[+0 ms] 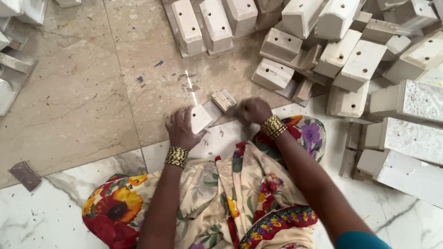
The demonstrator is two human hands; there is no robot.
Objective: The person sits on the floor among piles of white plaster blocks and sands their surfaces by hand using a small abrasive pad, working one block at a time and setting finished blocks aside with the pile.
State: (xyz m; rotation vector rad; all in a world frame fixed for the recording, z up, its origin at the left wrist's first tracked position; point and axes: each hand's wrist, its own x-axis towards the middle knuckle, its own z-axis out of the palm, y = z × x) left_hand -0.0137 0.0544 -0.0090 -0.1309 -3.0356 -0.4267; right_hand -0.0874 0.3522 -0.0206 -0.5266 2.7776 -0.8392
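while the floor (78, 92) is viewed from above, a small white wooden block (200, 118) is seen gripped by the left hand (182, 130), fingers curled over its near edge, block resting on the floor by the tile seam. the right hand (253, 110) is closed into a loose fist, knuckles up; a small tool or piece seems to be pinched in it, but what it is cannot be told. a second small block (224, 100) is lying on the floor just beside the right hand, between both hands and slightly further out. gold bangles (176, 157) are worn on the left wrist, more on the right. a floral garment (217, 193) is spread over the lap below the hands. a large heap of white wooden blocks (350, 60) with drilled holes is stacked at upper right, near the right hand. a dark scrap (25, 175) is lying at lower left, well apart. more white pieces (11, 55) are stacked at the left edge.
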